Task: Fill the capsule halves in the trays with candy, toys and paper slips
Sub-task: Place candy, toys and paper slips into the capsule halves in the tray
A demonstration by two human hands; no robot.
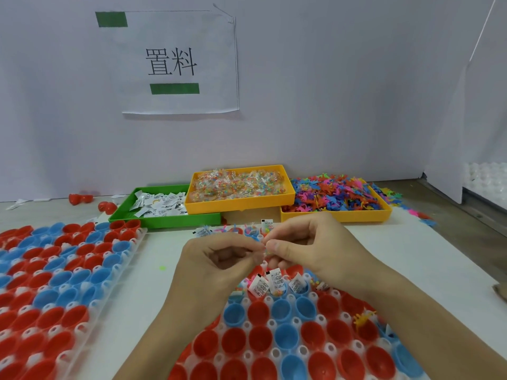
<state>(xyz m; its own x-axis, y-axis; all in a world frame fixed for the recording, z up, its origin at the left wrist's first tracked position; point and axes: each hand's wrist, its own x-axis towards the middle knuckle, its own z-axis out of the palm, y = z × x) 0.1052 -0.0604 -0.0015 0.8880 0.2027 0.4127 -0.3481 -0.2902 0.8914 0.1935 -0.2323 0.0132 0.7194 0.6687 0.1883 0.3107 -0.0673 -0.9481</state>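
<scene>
Broadly, the pale tabletop (164, 259) carries two clear moulded trays (274, 323) of thin, rigid, glossy capsule halves (284, 334) in red and blue; these look light and slippery, so pressing on a rim would likely tip one in its socket. The left tray (137, 234) is mostly unfilled, while the near tray's far rows already hold contents. Behind sit three shallow plastic bins: a green one of folded paper slips (159, 202), a yellow one of crinkly cellophane-wrapped candy (238, 185), and another yellow one of soft, rubbery-looking toys (333, 197) in tangled bright colours. Over the near tray, the left hand (216, 257) and right hand (307, 248) meet fingertip to fingertip, each grip narrowed to a pinch on one small clear-wrapped piece (264, 246), probably candy, though it is too small to be sure. It should weigh almost nothing and crumple; the wrapper edge is the best hold.
</scene>
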